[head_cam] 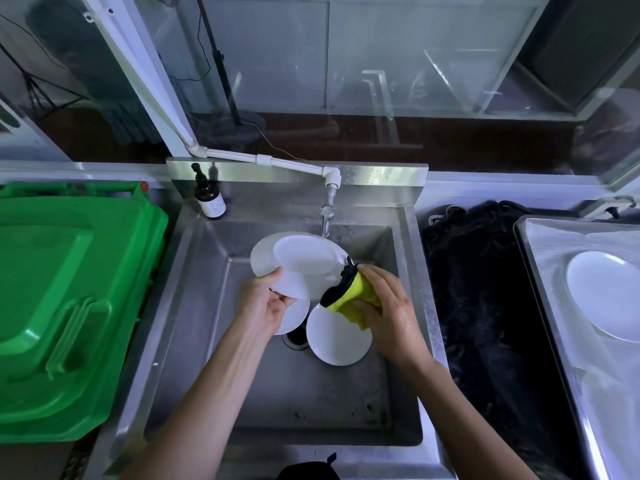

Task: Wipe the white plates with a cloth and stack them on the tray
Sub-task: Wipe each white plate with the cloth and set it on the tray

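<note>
I'm gripping the plate [304, 268] rim in my left hand [265, 303], tilting it steady while my right hand [384, 306], clutching the cloth [349, 294], is wiping its edge.

Five white plates show in all. One plate [304, 265] is gripped at its near edge by the fingers [277, 277] of the left hand [263, 306]. A second plate [263, 254] shows as a rim just behind it, on the far side of those fingers. A third plate [294, 317] lies under the left hand. A fourth plate [337, 341] lies just below the fingers [363, 315] of the right hand [388, 310]. The fifth plate [606, 296] sits well to the right of both hands on the single tray [540, 306]. There is one cloth [349, 292], yellow and black, bunched in the right fingers. Two hands, one sink [207, 341], one tap [327, 216], one pump bottle [209, 199] and one green bin lid [69, 306].
</note>
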